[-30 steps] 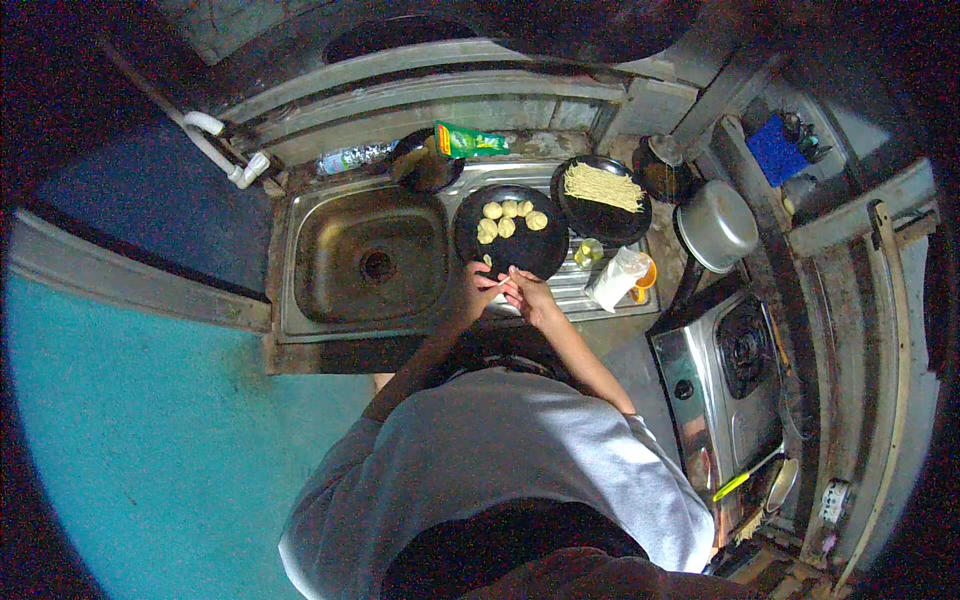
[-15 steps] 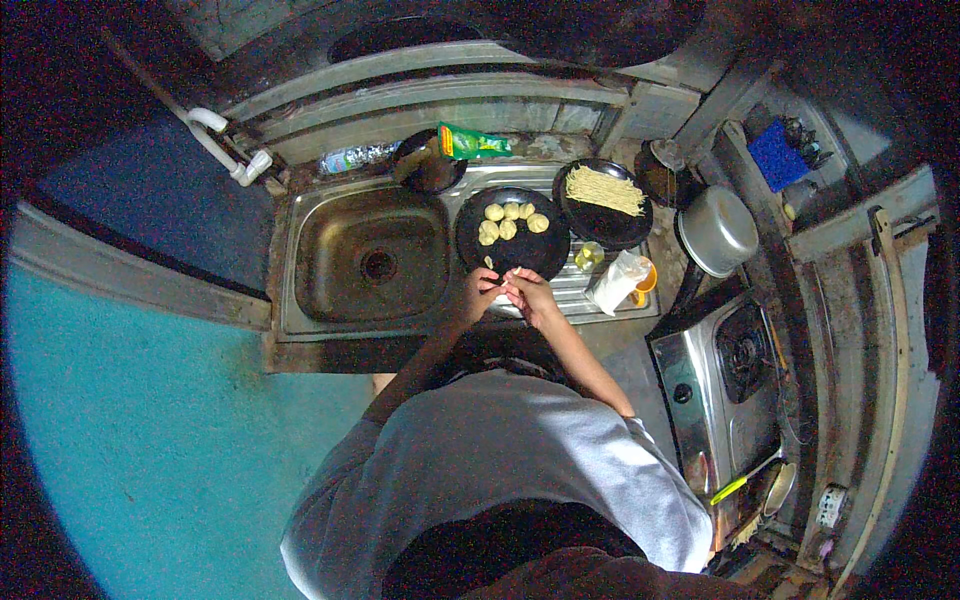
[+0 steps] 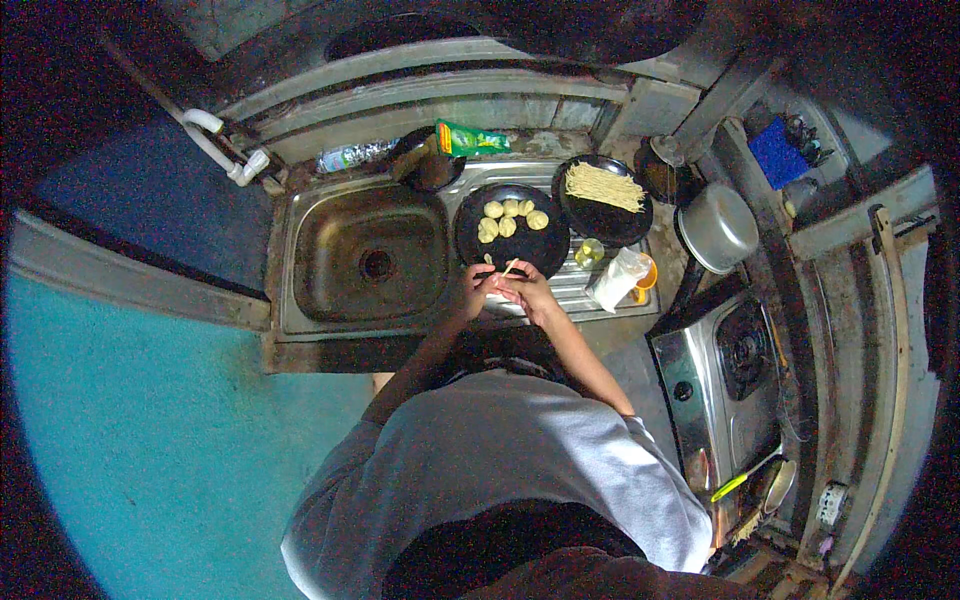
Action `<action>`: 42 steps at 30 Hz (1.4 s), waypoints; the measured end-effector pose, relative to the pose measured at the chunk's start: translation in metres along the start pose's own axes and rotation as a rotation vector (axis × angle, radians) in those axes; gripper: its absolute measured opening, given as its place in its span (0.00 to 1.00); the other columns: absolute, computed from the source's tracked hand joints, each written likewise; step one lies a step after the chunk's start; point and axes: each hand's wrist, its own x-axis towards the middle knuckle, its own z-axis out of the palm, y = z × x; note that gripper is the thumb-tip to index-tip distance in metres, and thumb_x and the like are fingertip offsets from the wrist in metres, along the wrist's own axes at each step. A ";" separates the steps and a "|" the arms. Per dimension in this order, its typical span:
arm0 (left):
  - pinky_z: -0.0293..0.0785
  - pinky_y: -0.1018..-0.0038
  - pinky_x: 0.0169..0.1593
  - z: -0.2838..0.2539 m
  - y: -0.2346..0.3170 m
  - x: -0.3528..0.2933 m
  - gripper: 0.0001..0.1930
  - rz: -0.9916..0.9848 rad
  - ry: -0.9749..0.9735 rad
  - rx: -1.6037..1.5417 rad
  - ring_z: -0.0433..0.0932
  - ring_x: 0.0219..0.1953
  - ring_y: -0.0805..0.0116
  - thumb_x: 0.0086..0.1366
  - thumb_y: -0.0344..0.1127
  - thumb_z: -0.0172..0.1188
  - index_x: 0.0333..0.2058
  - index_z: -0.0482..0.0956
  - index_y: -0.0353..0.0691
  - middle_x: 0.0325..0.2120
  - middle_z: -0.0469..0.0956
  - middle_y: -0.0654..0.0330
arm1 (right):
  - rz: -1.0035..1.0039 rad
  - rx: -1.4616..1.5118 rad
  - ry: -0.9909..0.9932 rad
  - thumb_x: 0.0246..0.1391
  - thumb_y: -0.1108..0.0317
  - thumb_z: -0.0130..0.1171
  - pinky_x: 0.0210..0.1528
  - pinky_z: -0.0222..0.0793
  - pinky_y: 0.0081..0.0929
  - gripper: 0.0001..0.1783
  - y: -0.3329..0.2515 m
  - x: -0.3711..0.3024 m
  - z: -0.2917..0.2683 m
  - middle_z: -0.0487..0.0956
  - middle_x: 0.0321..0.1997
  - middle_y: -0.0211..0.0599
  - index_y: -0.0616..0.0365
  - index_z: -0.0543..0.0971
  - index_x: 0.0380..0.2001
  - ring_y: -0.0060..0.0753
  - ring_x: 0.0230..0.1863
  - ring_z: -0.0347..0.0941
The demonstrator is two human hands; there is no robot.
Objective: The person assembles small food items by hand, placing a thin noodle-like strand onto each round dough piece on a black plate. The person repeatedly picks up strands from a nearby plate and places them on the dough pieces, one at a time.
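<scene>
My left hand (image 3: pixel 478 290) and my right hand (image 3: pixel 530 293) meet at the near edge of a round black plate (image 3: pixel 540 255). Between them a thin pale strip of dough (image 3: pixel 509 268) sticks up from the fingers. Both hands are closed around it, the right one pressing over the left palm; the lower part of the strip is hidden. Several round cream dough balls (image 3: pixel 508 210) lie on the far half of this plate, and a small dough scrap (image 3: pixel 488 258) rests near its left edge. Beside it, a second black plate (image 3: pixel 610 232) bears a heap of pale noodle-like strips (image 3: pixel 605 188).
A steel sink (image 3: pixel 375 210) is at the left. Right of the plates are a small glass of yellowish liquid (image 3: pixel 589 252), a white bag (image 3: pixel 619 280), an orange cup (image 3: pixel 648 276), a metal pot (image 3: pixel 718 230) and a gas stove (image 3: pixel 715 375). A green pouch (image 3: pixel 474 140) lies behind.
My hands have gone from fingertip pinches to lying closer together, with the left palm turned more upward. The dough strip now points up between them. The plates stay put.
</scene>
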 end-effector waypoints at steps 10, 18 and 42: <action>0.73 0.71 0.39 -0.005 0.024 -0.006 0.23 -0.161 -0.079 0.050 0.73 0.42 0.63 0.53 0.31 0.62 0.46 0.64 0.36 0.41 0.71 0.52 | 0.010 -0.008 0.021 0.48 0.73 0.57 0.34 0.69 0.18 0.17 0.001 0.000 -0.001 0.75 0.35 0.30 0.49 0.66 0.42 0.22 0.33 0.73; 0.73 0.73 0.35 -0.004 0.021 -0.003 0.25 -0.109 -0.073 -0.020 0.76 0.36 0.64 0.51 0.30 0.63 0.46 0.63 0.35 0.37 0.74 0.54 | 0.001 0.111 0.039 0.48 0.74 0.56 0.35 0.71 0.21 0.18 0.000 0.004 -0.002 0.75 0.36 0.35 0.51 0.65 0.42 0.25 0.34 0.73; 0.71 0.72 0.39 0.008 0.008 0.001 0.17 0.275 0.064 0.163 0.76 0.35 0.68 0.51 0.30 0.63 0.38 0.69 0.34 0.30 0.76 0.56 | -0.048 0.170 0.072 0.46 0.78 0.57 0.27 0.73 0.16 0.16 -0.001 0.002 0.002 0.75 0.32 0.36 0.55 0.67 0.39 0.25 0.29 0.75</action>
